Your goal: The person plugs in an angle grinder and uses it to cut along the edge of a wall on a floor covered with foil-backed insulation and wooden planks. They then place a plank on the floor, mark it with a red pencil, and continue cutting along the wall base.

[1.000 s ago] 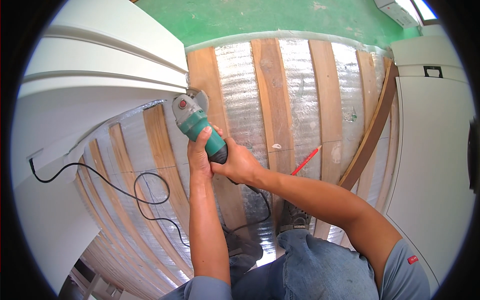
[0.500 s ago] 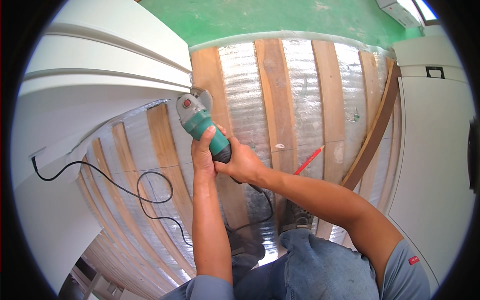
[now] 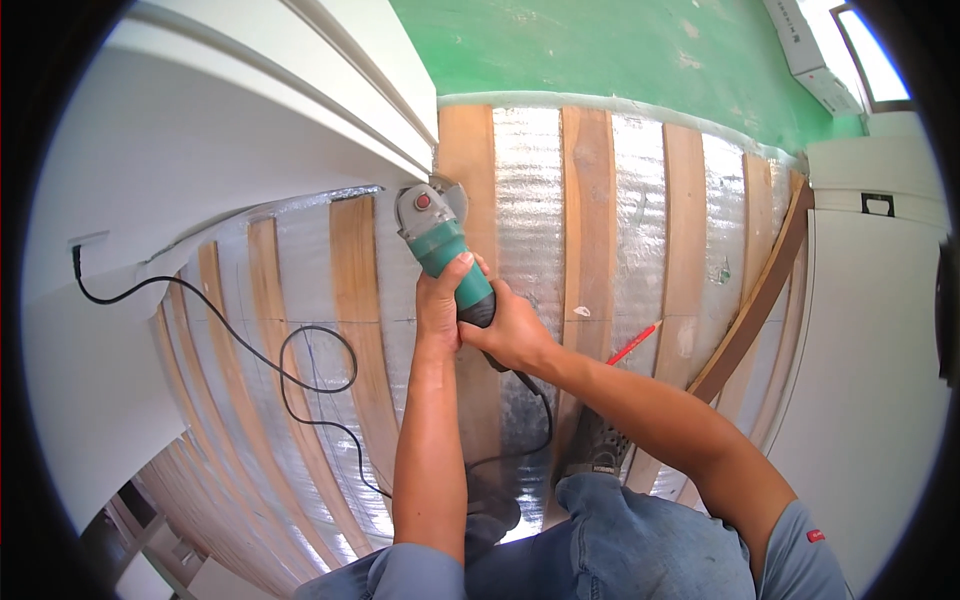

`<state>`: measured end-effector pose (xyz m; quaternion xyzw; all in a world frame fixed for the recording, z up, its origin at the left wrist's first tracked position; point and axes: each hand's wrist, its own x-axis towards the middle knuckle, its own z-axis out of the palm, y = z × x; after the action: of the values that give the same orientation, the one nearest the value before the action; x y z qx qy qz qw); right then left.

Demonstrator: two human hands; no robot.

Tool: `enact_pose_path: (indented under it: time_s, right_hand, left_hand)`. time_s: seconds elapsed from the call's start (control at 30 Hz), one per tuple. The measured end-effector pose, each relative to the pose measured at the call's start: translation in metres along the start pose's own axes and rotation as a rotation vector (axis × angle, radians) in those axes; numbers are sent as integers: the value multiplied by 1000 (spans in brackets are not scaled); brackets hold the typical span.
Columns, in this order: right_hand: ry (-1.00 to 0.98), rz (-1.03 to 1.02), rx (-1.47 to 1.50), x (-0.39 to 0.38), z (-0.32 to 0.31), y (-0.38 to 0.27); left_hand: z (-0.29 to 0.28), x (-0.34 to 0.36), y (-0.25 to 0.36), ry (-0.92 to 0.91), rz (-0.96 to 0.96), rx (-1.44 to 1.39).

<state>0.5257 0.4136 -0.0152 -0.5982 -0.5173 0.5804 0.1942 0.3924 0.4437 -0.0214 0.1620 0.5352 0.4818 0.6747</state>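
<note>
Dark lettering (image 3: 787,24) on white box (image 3: 826,85), small red label (image 3: 816,536) on grey sleeve (image 3: 800,563)

White panelling (image 3: 250,140) hems in the angle grinder (image 3: 443,243) on the left, where a black cord (image 3: 231,329) loops over slats (image 3: 354,262). Rightward, passage is free above the foil (image 3: 530,215) up to a slanted brown board (image 3: 768,283).

The left hand (image 3: 437,305) clasps the green body of an angle grinder (image 3: 440,243), and the right hand (image 3: 515,332) grips its black rear end. Beneath the grinder, wooden strips (image 3: 588,220) lie over silvery foil (image 3: 527,170). Left of it are a white moulded panel (image 3: 250,110) and a looping black cord (image 3: 110,301); right of it, a red pencil (image 3: 634,343) and a slanting brown board (image 3: 755,290); beyond it, green floor (image 3: 580,50).
</note>
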Motion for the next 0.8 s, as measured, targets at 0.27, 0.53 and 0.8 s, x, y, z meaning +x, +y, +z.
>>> enact_pose_path:
  time_s: [0.27, 0.53, 0.8]
  right_hand:
    - [-86, 111, 35, -2, -7, -25]
    - [-121, 180, 42, 1, -9, -28]
    - [-16, 109, -38, 6, 5, -14]
  left_hand:
    - [-9, 1, -1, 6, 2, -28]
    - [-8, 4, 0, 14, 13, -27]
    - [-9, 5, 0, 42, 2, -60]
